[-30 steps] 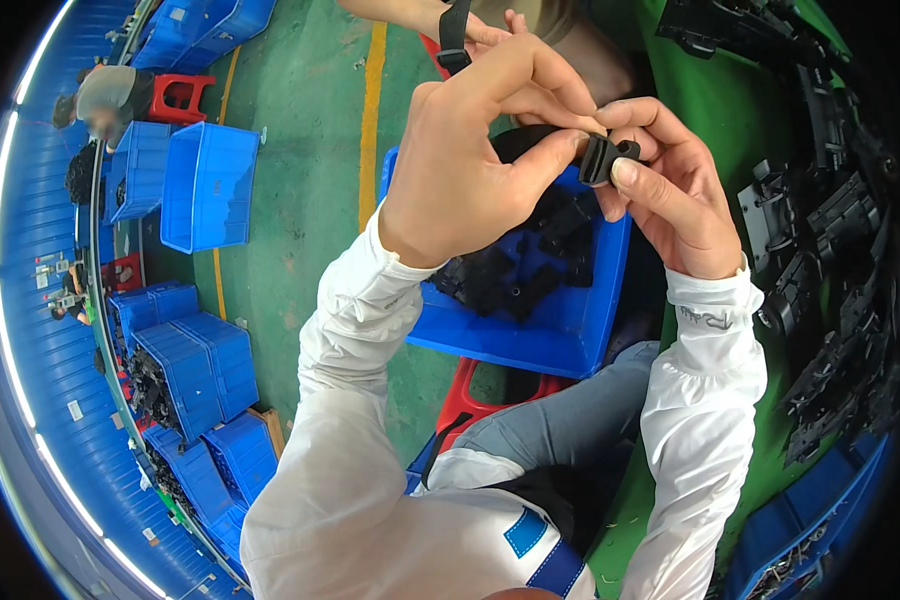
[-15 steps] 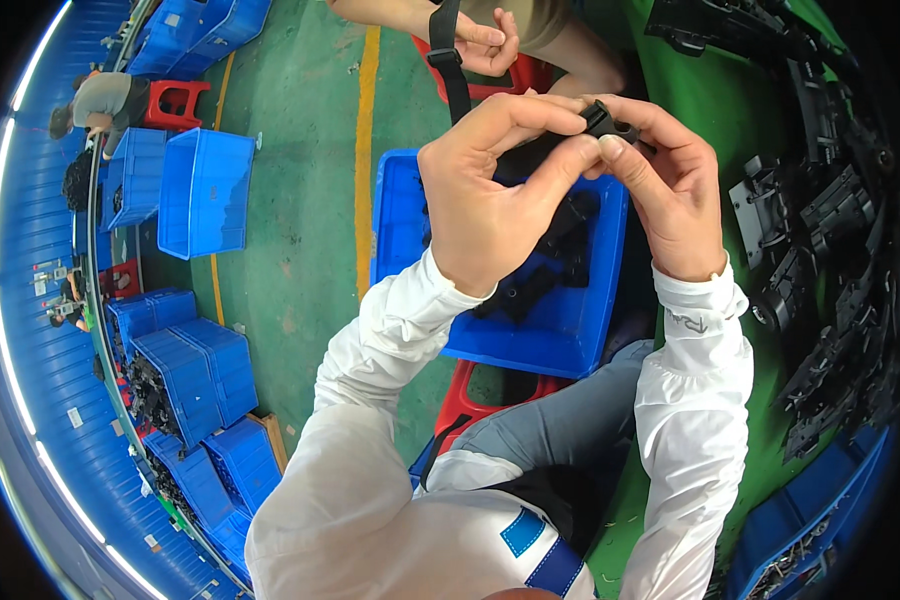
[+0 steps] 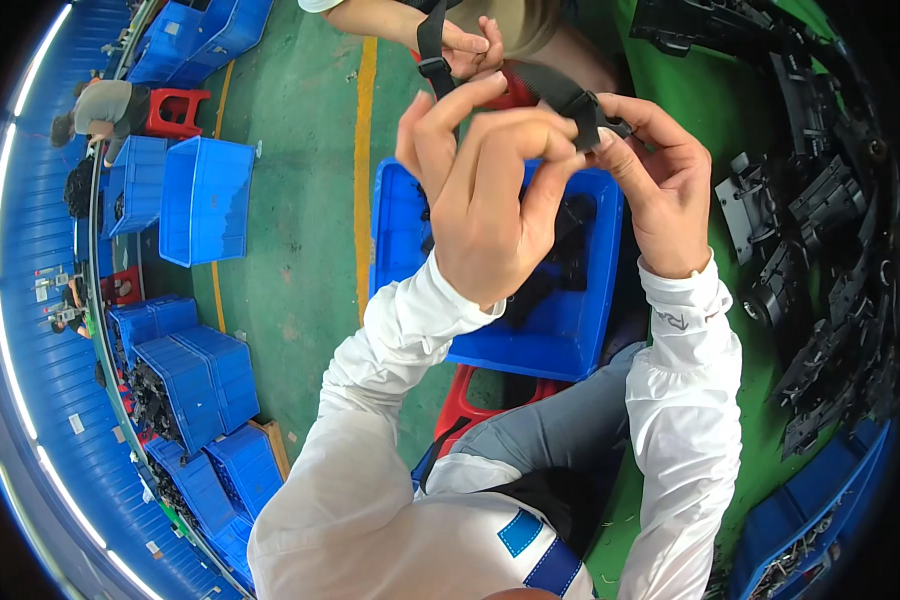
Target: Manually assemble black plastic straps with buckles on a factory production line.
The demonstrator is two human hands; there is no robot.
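Between my two hands, above a blue bin (image 3: 598,290), is a black webbing strap (image 3: 568,97) with a black plastic buckle (image 3: 615,127). My right hand (image 3: 668,190) pinches the buckle between thumb and fingers. My left hand (image 3: 495,190), partly blurred, has its thumb and index finger closed on the strap beside the buckle, its other fingers raised. A second stretch of black strap with a slider (image 3: 434,67) runs down behind my left fingers; whether it joins the held strap is hidden. Dark parts lie in the bin, partly covered by my left hand.
A co-worker's hands (image 3: 470,48) are just beyond mine. Black moulded parts (image 3: 825,205) cover the green surface at right. A red stool (image 3: 460,405) stands below the bin. Blue crates (image 3: 205,200) line the left, some holding black parts. Another person bends near a red stool (image 3: 177,112).
My left fingers have lifted and spread from their earlier pinch, and more webbing now shows beside the buckle. My right hand keeps its grip. The co-worker's hands have shifted slightly left.
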